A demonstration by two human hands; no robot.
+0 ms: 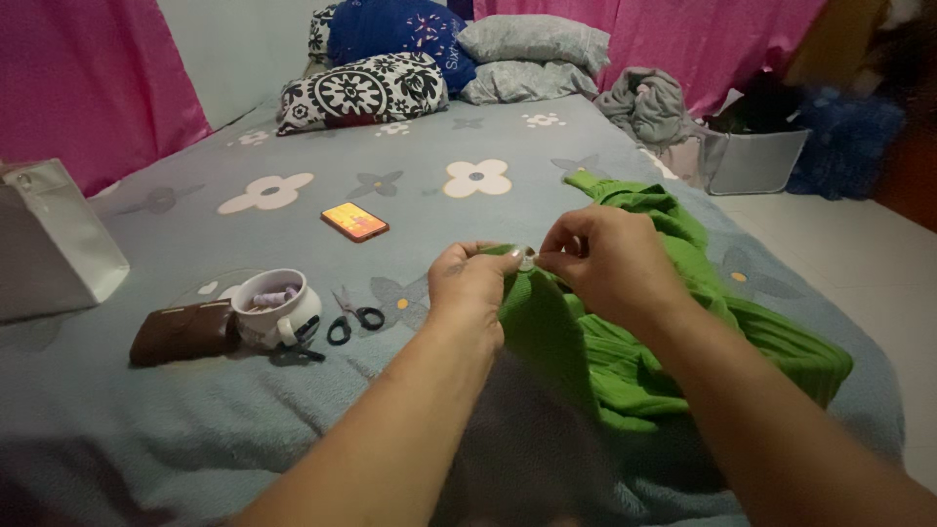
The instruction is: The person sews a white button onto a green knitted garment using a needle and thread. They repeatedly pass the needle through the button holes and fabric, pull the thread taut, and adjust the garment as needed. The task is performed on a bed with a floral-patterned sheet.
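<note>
My left hand [471, 288] pinches a fold of the green knitted garment [625, 332], which lies on the bedsheet [410, 166] at about four o'clock from the scissors [351, 314], and my right hand [607, 262] presses thumb and fingertips together on the small pale button [527, 259] between them. To do this well, I judge I should keep the knit taut and flat under the button, and hold both wrists low and steady. The mug of thread spools [276, 307] at nine o'clock sits within easy reach.
</note>
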